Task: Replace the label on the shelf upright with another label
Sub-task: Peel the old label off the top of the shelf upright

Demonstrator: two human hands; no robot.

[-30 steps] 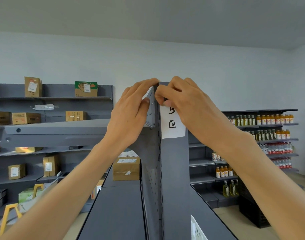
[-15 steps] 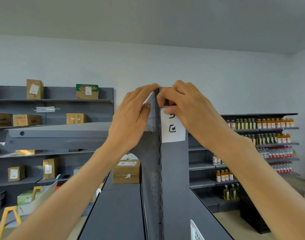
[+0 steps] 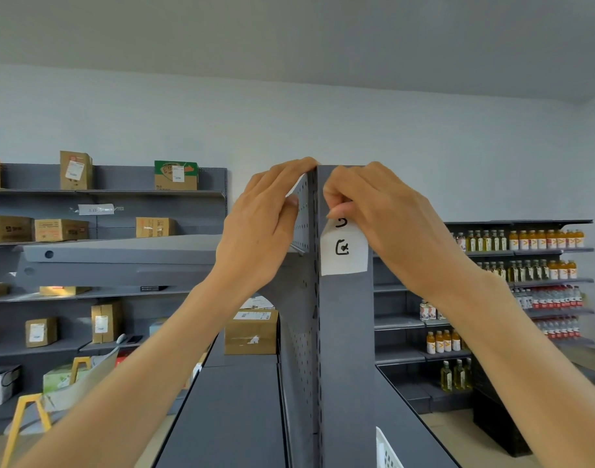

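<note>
A white paper label [image 3: 344,252] with black handwritten marks hangs on the front face of the grey shelf upright [image 3: 345,332], near its top. My right hand [image 3: 377,214] pinches the label's upper edge between thumb and fingers, and the top of the paper is curled away from the metal. My left hand [image 3: 265,228] rests on the perforated side panel at the upright's top left corner, fingertips curled over the top edge. The label's top part is hidden behind my right fingers.
A grey shelf board [image 3: 228,413] runs below on the left of the upright. Cardboard boxes [image 3: 250,331] sit on the left shelving. Bottles [image 3: 526,239] fill the right shelving. A yellow ladder [image 3: 22,423] stands low left. A white basket corner [image 3: 385,449] shows at the bottom.
My right fingers have peeled the label's top edge down and off the upright; more of the paper is bunched under them. The left hand stays on the panel. The view tilted slightly.
</note>
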